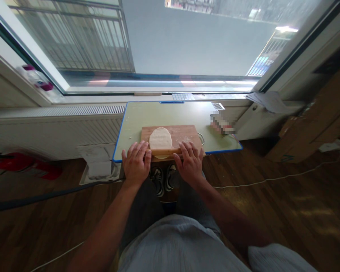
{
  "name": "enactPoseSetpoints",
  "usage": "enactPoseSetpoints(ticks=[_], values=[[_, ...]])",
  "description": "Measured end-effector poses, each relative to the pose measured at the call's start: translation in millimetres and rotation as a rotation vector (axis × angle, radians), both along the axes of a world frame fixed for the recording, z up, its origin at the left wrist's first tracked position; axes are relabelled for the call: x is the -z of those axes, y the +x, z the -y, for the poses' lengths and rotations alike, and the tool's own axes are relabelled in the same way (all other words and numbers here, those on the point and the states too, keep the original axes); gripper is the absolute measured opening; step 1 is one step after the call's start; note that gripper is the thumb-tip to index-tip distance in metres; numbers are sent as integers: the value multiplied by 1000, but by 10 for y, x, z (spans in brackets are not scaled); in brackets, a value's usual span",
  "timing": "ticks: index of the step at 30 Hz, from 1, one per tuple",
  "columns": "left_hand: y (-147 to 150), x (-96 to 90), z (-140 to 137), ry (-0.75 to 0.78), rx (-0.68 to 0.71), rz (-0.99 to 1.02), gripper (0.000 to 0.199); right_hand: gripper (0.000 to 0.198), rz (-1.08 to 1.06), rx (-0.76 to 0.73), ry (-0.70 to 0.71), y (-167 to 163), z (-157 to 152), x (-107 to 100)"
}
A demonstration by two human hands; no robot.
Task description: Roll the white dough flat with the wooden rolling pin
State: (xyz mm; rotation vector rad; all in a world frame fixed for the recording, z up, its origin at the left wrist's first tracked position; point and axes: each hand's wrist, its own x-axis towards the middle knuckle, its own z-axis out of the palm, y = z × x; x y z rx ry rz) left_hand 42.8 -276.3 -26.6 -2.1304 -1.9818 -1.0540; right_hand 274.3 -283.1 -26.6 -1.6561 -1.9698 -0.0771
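A flat, round sheet of dough (pixel 160 138) lies on a wooden cutting board (pixel 183 131). Across its near part runs a wooden rolling pin (pixel 164 151), with a little dough showing on the near side of it. My left hand (pixel 136 162) is over the pin's left end, fingers draped forward and thumb along the pin. On the right end sits my right hand (pixel 190 160) in much the same way, its thumb pointing inward. White flour dusts the board near the right fingers. Both palms hide the ends of the pin.
The board rests on a small pale-green table (pixel 167 113) with a blue edge, below a window. A blurred-out item (pixel 223 124) is at the table's right. A fire extinguisher (pixel 25 165) is at left, a cardboard box (pixel 297 132) at right. A white cable (pixel 266 183) crosses the floor.
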Motion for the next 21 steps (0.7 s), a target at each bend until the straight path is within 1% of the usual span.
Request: enactPoseSetpoints(ticks=[4, 12, 17, 21], values=[[8, -66, -89, -40, -3, 6, 50, 51, -6, 13, -16, -13, -107, -28], [-6, -114, -299, -83, -12, -13, 50, 47, -9, 16, -58, -38, -312, -150], [-27, -143, -428, -109, -10, -29, 49, 47, 34, 30, -59, -58, -452, -188], [-44, -152, -528, -104, -5, -45, 49, 46, 28, 28, -46, -77, -581, -197]])
